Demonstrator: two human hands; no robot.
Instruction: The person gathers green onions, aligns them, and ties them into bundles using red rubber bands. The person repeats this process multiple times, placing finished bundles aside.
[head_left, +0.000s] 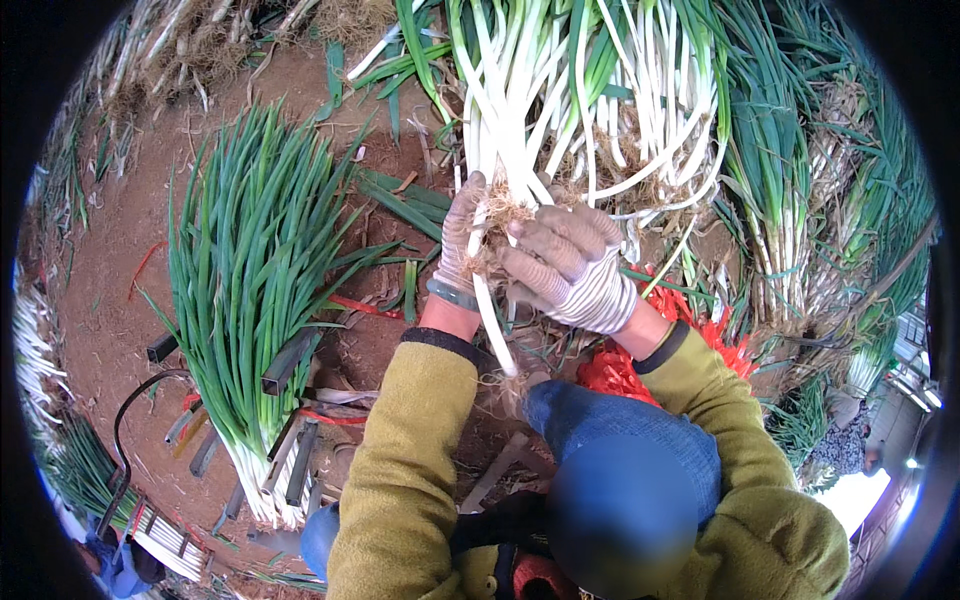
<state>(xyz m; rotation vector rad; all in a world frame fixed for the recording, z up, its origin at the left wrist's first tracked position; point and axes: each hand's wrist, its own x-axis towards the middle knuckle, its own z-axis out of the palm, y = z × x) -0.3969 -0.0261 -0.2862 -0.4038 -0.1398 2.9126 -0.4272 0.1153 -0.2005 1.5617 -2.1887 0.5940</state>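
Note:
Both my hands wear soiled, striped work gloves and meet at the root ends of a bunch of green onions (499, 112). My left hand (461, 240) is closed around the stalks from the left, its fingers partly hidden behind the roots. From the right, my right hand (566, 259) bends its fingers over the roots; whether it grips a stalk is hard to tell. One white stalk (489, 322) hangs from between the hands towards my knee, root end down. More green onions (667, 112) with roots lie just beyond my right hand.
A tidied onion bundle (255, 300) rests on a metal frame (289, 367) at left. Red plastic ties (622, 371) lie beside my right forearm. Further bundles (780, 187) stand right, and others (165, 45) lie upper left. A person (124, 566) is at lower left, another (844, 442) at far right.

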